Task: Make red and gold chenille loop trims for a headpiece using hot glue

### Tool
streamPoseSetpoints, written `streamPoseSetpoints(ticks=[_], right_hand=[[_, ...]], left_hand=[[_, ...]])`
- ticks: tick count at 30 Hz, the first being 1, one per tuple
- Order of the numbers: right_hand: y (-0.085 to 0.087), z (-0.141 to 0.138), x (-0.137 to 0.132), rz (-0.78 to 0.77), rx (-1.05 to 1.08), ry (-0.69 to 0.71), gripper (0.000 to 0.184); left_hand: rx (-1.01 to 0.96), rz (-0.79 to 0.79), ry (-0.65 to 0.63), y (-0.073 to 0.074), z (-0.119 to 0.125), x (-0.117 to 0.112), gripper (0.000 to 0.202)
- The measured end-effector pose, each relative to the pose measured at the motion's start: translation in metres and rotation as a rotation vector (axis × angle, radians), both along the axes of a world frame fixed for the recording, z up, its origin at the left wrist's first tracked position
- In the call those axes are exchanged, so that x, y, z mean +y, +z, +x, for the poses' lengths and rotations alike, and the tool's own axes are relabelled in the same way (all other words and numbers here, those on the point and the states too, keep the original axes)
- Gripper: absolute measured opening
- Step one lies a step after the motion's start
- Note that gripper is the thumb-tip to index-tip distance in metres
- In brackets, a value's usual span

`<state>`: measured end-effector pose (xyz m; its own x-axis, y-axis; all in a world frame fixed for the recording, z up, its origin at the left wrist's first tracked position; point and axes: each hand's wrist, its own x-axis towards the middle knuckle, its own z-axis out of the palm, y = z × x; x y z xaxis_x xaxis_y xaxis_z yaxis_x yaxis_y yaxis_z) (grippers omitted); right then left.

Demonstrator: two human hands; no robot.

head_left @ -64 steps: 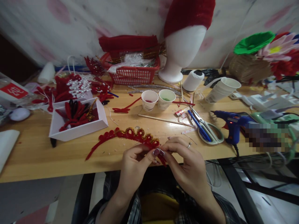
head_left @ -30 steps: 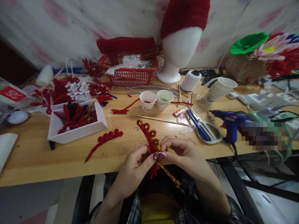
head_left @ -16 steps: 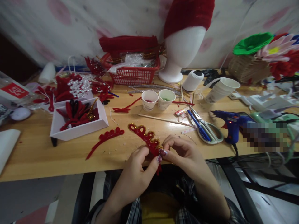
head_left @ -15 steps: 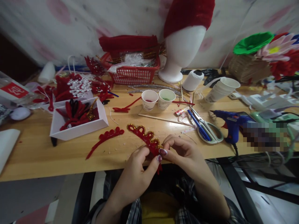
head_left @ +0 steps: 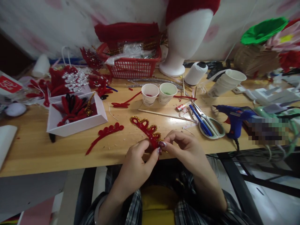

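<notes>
Between my two hands, over the table's front edge, is a red fuzzy looped ornament (head_left: 143,126) edged with gold tinsel. My left hand (head_left: 138,165) grips its lower part between thumb and fingers. My right hand (head_left: 185,150) pinches the gold-trimmed edge at the near end, thumb against fingertips; the exact spot is hidden by the fingers. To the left, a second red piece (head_left: 105,132) with a row of round coils and a long tail lies on the wood. Another red looped stem (head_left: 120,105) lies farther back.
Two paper cups (head_left: 149,95) stand mid-table behind a thin wooden stick (head_left: 164,115). Scissors (head_left: 212,125), a blue pen (head_left: 201,120) and a blue glue gun (head_left: 234,117) lie right. A white box (head_left: 77,125) of red pieces is left; a red basket (head_left: 133,68) and foam head (head_left: 187,37) stand behind.
The camera view has tilted down slightly, so the table items sit higher in the picture. Both hands keep their hold on the ornament, with only slight shifts.
</notes>
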<state>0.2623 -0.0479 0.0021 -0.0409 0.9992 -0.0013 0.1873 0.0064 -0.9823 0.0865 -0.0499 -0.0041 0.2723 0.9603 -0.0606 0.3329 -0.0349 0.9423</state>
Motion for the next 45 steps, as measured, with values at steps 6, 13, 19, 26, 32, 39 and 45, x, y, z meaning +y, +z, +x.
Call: streamPoseSetpoints(ticks=[6,13,19,26,32,39,45], right_hand=[[0.005,-0.006,-0.003,0.107,-0.143,-0.092,0.015],[-0.001,-0.003,-0.004,-0.032,0.110,-0.072,0.021],[-0.002,-0.003,0.000,-0.187,0.354,-0.010,0.027],[0.000,-0.007,-0.003,-0.277,0.452,0.053,0.023],[0.003,-0.003,-0.004,-0.258,0.374,0.017,0.021],[0.002,-0.005,-0.003,-0.219,0.372,0.026,0.019],[0.004,-0.008,-0.005,-0.261,0.392,0.083,0.022]], left_hand=[[0.091,0.232,0.069,0.000,0.004,0.002,0.016],[-0.322,-0.235,-0.025,0.003,0.001,0.004,0.019],[-0.467,-0.337,-0.028,0.005,-0.002,0.005,0.019],[-0.431,-0.377,-0.065,0.002,-0.004,0.004,0.021],[-0.482,-0.386,-0.109,0.009,-0.006,0.005,0.019],[-0.470,-0.336,-0.090,0.008,-0.002,0.002,0.014],[-0.345,-0.318,-0.134,0.010,-0.003,0.001,0.013]])
